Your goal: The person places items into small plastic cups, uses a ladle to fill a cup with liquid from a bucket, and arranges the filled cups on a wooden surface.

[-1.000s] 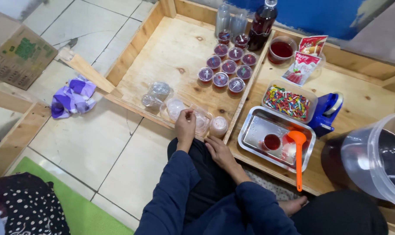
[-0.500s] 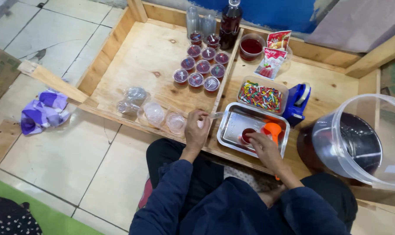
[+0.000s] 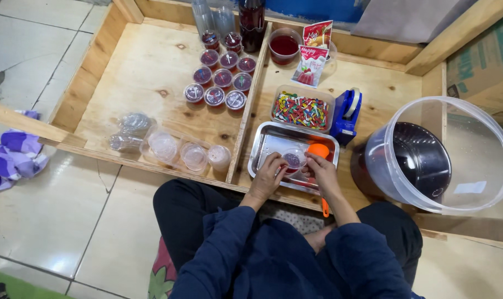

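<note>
far left, purple cloth [image 3: 10, 158] crumpled on floor tiles. then empty clear cups [image 3: 179, 152] lying on the wooden worktop [image 3: 135, 72], handy for the next fill. behind, 9 filled, sealed cups [image 3: 221, 77] parked in rows out of the way. centre, left hand [image 3: 269, 176] and right hand [image 3: 319, 173] both clenched on small cup [image 3: 292, 160], held over steel tray [image 3: 273, 145], probably to catch drips. orange ladle [image 3: 319, 152] resting beside. far right, big clear bucket [image 3: 445, 155].
</note>
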